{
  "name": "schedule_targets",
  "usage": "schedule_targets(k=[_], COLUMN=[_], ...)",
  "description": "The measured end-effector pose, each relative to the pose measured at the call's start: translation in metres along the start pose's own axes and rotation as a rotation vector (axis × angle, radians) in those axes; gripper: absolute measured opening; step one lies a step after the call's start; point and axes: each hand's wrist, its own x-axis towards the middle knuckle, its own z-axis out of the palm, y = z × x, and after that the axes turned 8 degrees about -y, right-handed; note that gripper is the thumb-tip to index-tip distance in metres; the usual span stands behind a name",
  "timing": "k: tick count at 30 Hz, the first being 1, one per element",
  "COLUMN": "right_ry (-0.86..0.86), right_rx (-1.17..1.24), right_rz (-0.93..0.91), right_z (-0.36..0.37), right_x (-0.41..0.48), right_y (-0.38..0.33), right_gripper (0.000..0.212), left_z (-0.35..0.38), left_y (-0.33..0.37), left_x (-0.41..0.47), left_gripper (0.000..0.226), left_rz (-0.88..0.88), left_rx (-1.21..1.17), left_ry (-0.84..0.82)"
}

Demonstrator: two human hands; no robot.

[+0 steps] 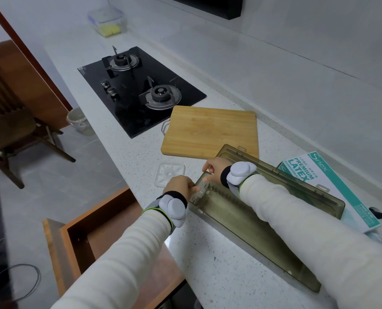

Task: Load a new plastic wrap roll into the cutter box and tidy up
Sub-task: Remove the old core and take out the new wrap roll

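Cutter box, smoky and see-through, lies open on the speckled white bench right in front of me, its long trough running from about 10 o'clock down to 4 o'clock. Its lid is folded back flat on the far side. Both of my hands are at the 10 o'clock end of the box. My left hand has its fingers curled in, pinching a small clear end piece that sits at the end wall of the trough. My right hand comes over the trough, fingers bent over the far corner of that same end and thumb against it, gripping the box. I cannot tell what lies in the trough beneath my right sleeve. A clear square plastic tray lies flat on the bench just beside my left hand, at its 11 o'clock. A wooden cutting board sits at 12 o'clock from my hands, its near corner touching or tucked under the lid. A box of latex gloves lies past the lid at 3 o'clock. A black gas hob is set into the bench at 11 o'clock, and a wooden drawer stands open at 7 o'clock below the bench edge.
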Motion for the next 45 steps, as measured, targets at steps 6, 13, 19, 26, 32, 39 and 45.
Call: schedule_targets(k=[6, 13, 19, 26, 32, 39, 45], right_ry=[0.04, 0.125, 0.26, 0.447, 0.62, 0.715, 0.686], right_rx=[-0.004, 0.159, 0.269, 0.344, 0.408, 0.377, 0.394], right_rz=[0.033, 0.053, 0.066, 0.159, 0.319, 0.607, 0.879], right_z=[0.005, 0.005, -0.001, -0.005, 0.007, 0.035, 0.08], right_x=[-0.005, -0.021, -0.044, -0.098, -0.154, -0.218, -0.266], right_y=[0.0, 0.001, 0.009, 0.038, 0.075, 0.124, 0.168], right_gripper=[0.042, 0.032, 0.023, 0.024, 0.024, 0.024, 0.03], left_z=[0.002, 0.001, -0.005, -0.001, 0.025, 0.065, 0.097], left_y=[0.001, 0.003, 0.017, 0.076, 0.125, 0.169, 0.192], left_x=[-0.002, -0.005, -0.011, -0.023, -0.039, -0.058, -0.074], left_gripper=[0.032, 0.033, 0.045, 0.033, 0.028, 0.026, 0.03], left_rz=[0.012, -0.011, 0.058, 0.313, 0.487, 0.636, 0.699], left_rx=[0.038, 0.095, 0.111, 0.147, 0.222, 0.305, 0.335], left_ry=[0.006, 0.022, 0.131, 0.143, 0.055, -0.031, -0.099])
